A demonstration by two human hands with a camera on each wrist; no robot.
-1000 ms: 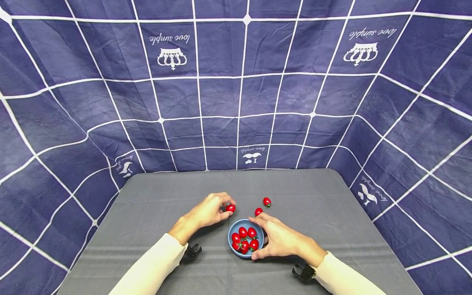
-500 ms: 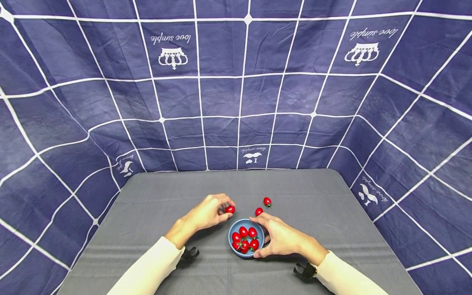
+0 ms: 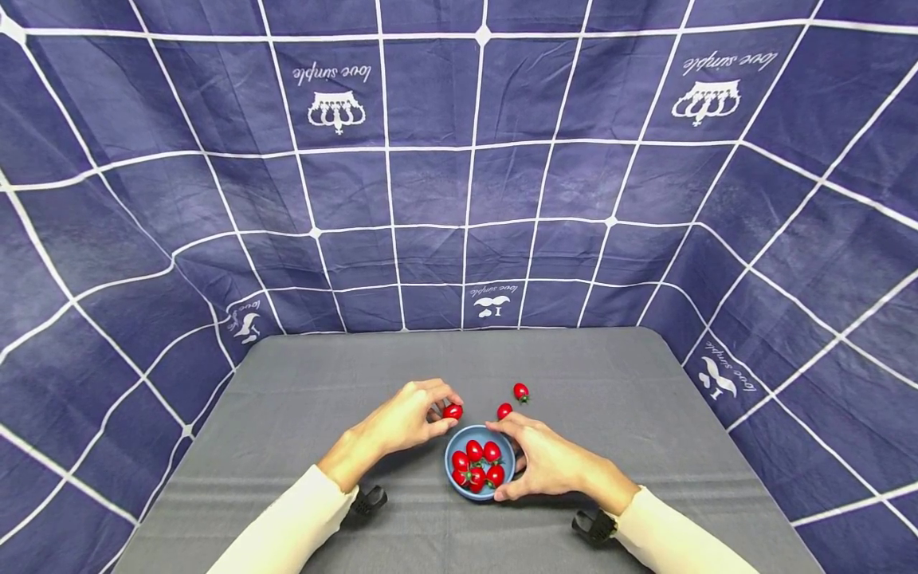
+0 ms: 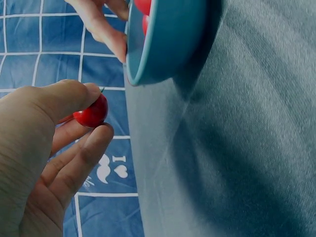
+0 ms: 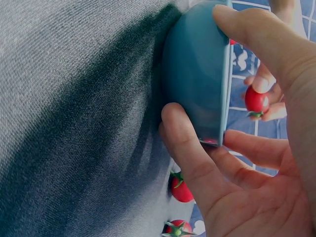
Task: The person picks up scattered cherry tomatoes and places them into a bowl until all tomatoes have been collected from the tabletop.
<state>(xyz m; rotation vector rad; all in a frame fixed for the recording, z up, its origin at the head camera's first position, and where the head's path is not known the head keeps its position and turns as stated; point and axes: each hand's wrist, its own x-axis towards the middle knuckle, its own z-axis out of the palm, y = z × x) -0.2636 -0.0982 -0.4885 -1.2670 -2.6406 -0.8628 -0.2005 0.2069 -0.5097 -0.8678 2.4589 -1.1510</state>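
Between thumb and fingers, my left hand [image 3: 412, 416] pinches a red cherry tomato [image 4: 94, 112] with a small green stem. It is held just off the upper left rim of a blue bowl [image 3: 453, 483]. Several cherry tomatoes [image 3: 474, 451] lie inside that bowl. My right hand [image 3: 548, 461] grips the bowl from its right side, with the thumb on the near wall and fingers round the far wall, as the right wrist view shows [image 5: 197, 74] on the bowl. The bowl rests on the grey cloth.
Two loose cherry tomatoes lie beyond the bowl: one [image 3: 505, 410] close to my right fingertips, another [image 3: 521, 391] farther back. A grey cloth [image 3: 323, 367] covers the table. Blue curtains [image 3: 430, 183] with white lines stand round its back and sides.
My left hand, pinching the cherry tomato, has shifted slightly right and nearer to the bowl. My right hand keeps its grip on the bowl, which stays about in place.
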